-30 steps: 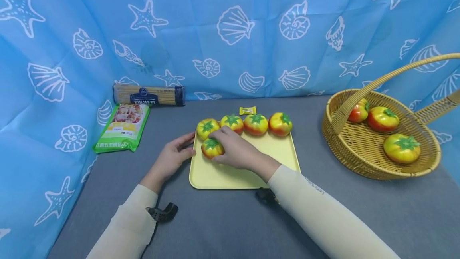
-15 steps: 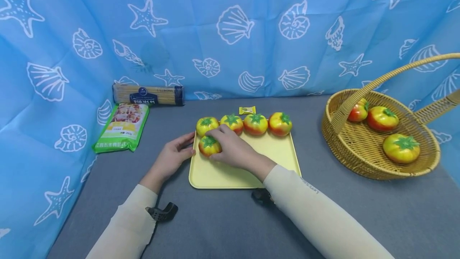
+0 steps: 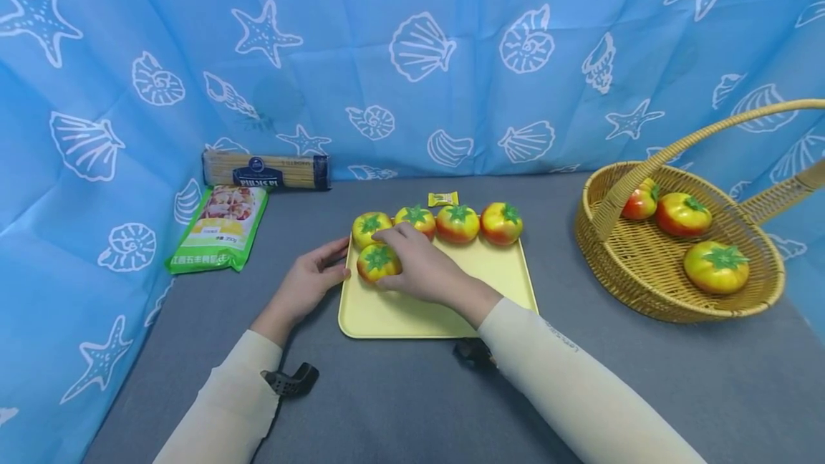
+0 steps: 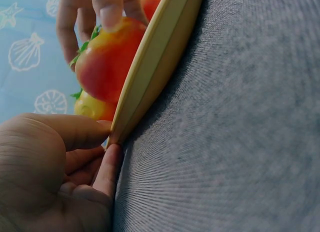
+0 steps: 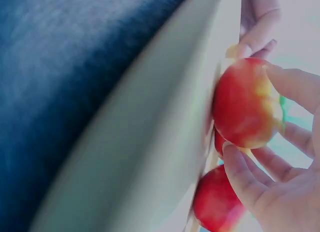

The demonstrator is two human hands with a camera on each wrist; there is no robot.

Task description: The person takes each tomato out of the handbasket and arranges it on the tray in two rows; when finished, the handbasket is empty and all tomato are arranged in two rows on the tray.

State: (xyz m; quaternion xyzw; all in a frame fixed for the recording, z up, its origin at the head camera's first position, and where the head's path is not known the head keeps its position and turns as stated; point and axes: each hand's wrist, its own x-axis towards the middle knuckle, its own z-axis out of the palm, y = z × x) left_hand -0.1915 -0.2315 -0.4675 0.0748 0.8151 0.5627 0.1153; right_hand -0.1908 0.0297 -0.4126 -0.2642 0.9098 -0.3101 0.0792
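Observation:
In the head view a yellow rectangular tray [image 3: 387, 317] lies on the grey cloth, with a row of several yellow-red tomatoes [image 3: 458, 224] with green tops along its far side. My right hand [image 3: 422, 263] holds another tomato [image 3: 377, 263] at the tray's left side, just in front of the leftmost one [image 3: 369, 228]. Thumb and fingers sit around this tomato [image 5: 245, 104] in the right wrist view, and it appears to rest on the tray. My left hand [image 3: 306, 285] pinches the tray's left rim; the left wrist view shows thumb and finger on the edge [image 4: 122, 124].
On the right stands a wicker basket [image 3: 593, 263] with a tall handle and 3 tomatoes inside. Behind the tray lies a small yellow packet [image 3: 442, 199]. A green food bag [image 3: 219, 228] and a spaghetti pack [image 3: 267, 170] lie back left, before a blue curtain [image 3: 483, 106].
My right hand has shifted the held tomato slightly left on the tray. My left hand stays at the tray's rim.

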